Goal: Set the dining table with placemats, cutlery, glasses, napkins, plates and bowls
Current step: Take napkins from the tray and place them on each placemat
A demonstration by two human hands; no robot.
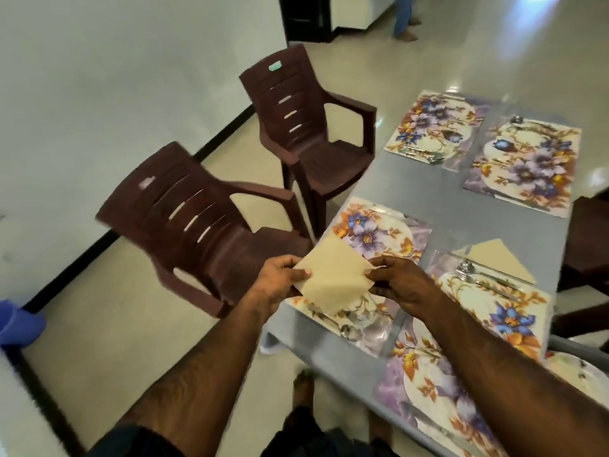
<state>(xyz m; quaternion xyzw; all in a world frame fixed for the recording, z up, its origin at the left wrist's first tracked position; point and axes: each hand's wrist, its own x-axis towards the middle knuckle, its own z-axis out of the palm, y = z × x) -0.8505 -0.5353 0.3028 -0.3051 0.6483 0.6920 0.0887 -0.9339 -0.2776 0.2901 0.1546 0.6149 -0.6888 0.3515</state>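
- The left hand [280,285] pinched the left edge of a cream napkin [333,278], thumb on top and the other fingers [298,273] curled beneath it.
- The right hand [402,285] pinched the same napkin's right corner, its fingers [379,275] bent round the paper, so the sheet hung between the two hands.
- Just beyond and below the fingers lay a floral placemat [372,235] at the near edge of the grey counter [468,206]; the napkin was held above it, not resting on it.
- Under the hands, on that mat's near end, some cutlery [349,331] showed, blurred.
- To the right of the right fingers a second napkin [497,258], folded, lay on the counter, touching the far edge of another placemat [507,311] with a spoon and fork [478,278] on it.
- Well beyond the fingers two more placemats [431,127] [527,166] lay side by side, each with cutlery.
- Nearer the person than the hands, a fifth placemat [428,390] lay on the counter.
- To the left of the left fingers and beyond them stood two brown plastic chairs [197,219] [313,127] on the floor.
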